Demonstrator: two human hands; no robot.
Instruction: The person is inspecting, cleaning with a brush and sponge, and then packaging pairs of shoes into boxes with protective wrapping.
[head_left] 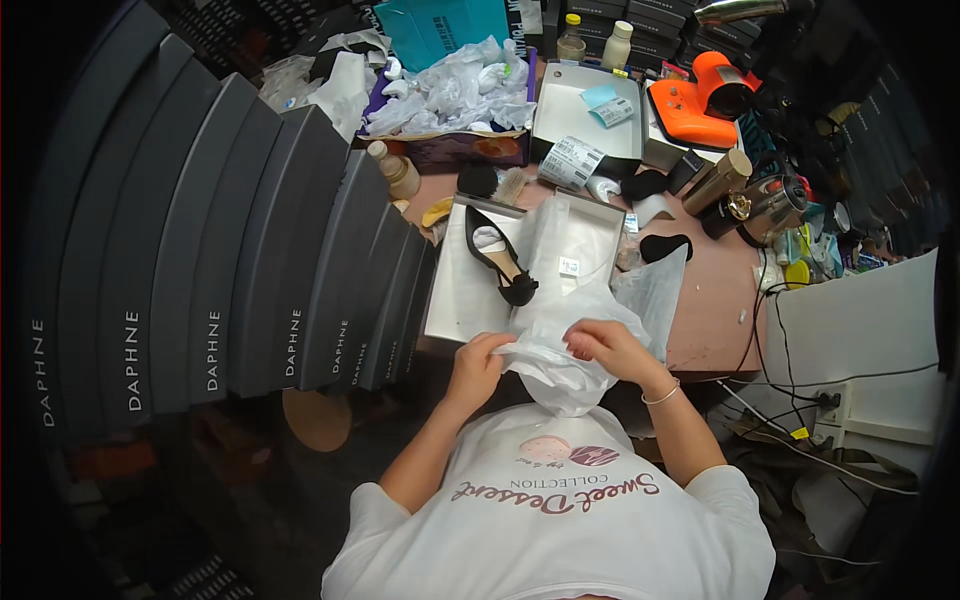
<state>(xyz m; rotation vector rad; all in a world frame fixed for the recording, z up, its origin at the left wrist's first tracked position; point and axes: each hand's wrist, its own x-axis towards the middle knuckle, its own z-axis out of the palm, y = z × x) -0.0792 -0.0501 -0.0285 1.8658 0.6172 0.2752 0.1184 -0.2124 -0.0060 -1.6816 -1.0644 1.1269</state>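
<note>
A thin white wrapping sheet (565, 345) stretches between my hands, crumpled, and hangs down in front of my shirt. My left hand (478, 370) pinches its left edge. My right hand (608, 345) has its fingers curled on the sheet's right part. Just beyond, a black pointed-toe shoe (487, 250) with a bow and white stuffing inside lies in the left tray of an open shoebox (447, 290). More of the sheet runs over the box's middle and into its right tray (600, 220), where a small white tag (569, 266) lies.
Tall stacks of dark grey shoeboxes (280, 250) stand on the left. Behind are a purple box (450, 148) of crumpled paper, a white tray (560, 105) with labels, and an orange device (690, 105). A tumbler (722, 180) and a kettle (775, 205) stand at right. Cables hang beside the table (715, 320).
</note>
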